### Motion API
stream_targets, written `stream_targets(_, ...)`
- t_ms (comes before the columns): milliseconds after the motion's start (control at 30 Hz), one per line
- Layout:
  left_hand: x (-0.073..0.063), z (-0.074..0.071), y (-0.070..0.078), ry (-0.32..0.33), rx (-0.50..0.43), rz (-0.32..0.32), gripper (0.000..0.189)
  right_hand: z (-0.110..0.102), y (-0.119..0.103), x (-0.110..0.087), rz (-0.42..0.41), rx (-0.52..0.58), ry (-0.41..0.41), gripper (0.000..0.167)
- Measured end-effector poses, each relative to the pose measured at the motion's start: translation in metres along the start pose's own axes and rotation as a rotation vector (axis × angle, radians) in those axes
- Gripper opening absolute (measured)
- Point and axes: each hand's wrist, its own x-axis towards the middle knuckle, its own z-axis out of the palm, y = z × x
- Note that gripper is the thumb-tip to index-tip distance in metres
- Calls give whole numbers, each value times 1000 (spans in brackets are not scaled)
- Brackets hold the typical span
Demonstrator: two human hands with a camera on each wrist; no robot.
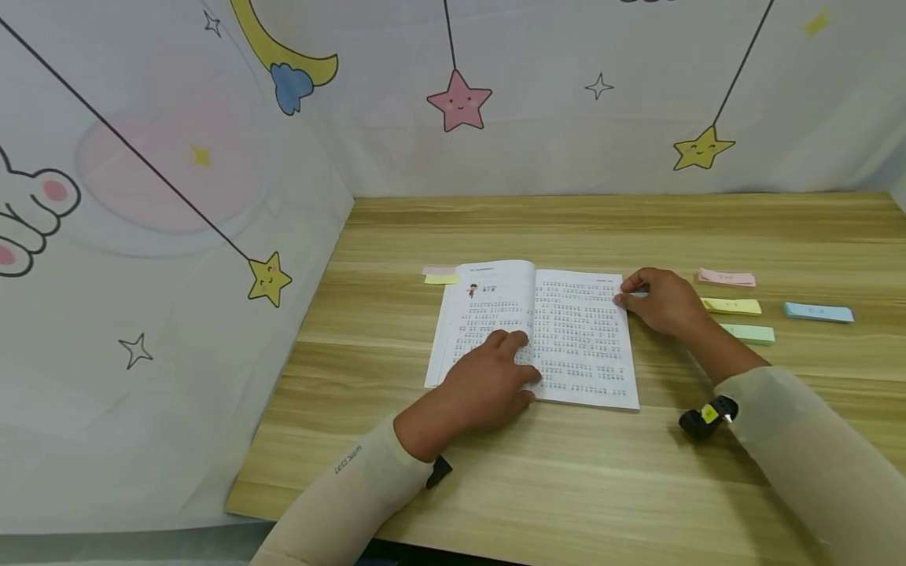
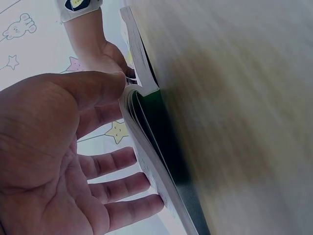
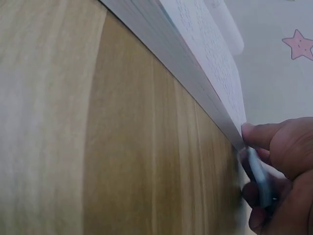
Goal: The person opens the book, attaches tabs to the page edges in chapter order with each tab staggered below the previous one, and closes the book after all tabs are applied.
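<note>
An open book (image 1: 580, 338) lies on the table, its pages full of printed text. Pink and yellow sticky tabs (image 1: 440, 279) jut from its upper left edge. My left hand (image 1: 488, 381) rests across the lower middle near the spine; in the left wrist view its fingers (image 2: 124, 186) reach fairly straight over the pages. At the upper right page edge is my right hand (image 1: 661, 300), thumb and fingers closed together. It pinches a thin bluish strip (image 3: 261, 178), probably a sticky tab, against the book's edge. The fingers partly hide the strip.
Right of the book lie sticky note pads: pink (image 1: 727, 277), yellow (image 1: 732, 306), green (image 1: 750, 334) and blue (image 1: 819, 313). The right forearm passes close to the green one. A patterned cloth wall (image 1: 538, 149) stands behind and left of the wooden table (image 1: 566, 479).
</note>
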Motion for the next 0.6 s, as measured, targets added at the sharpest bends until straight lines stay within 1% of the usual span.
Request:
stream_targets(167, 0, 0, 0, 1, -2, -2, 27, 0, -3, 0, -68, -128, 71, 16)
stream_targets(233, 0, 1, 0, 3, -4, -1, 27, -1, -4, -3, -107, -176, 78, 14)
stream_targets(333, 0, 1, 0, 5, -5, 0, 27, -3, -4, -11, -186, -250, 69, 16)
stream_targets(433, 0, 1, -1, 4, 0, 1, 27, -4, -6, -23, -258, -292, 40, 19)
stream_targets(600, 1, 2, -1, 6, 6, 6, 27, -3, -7, -47, -322, -303, 2, 18)
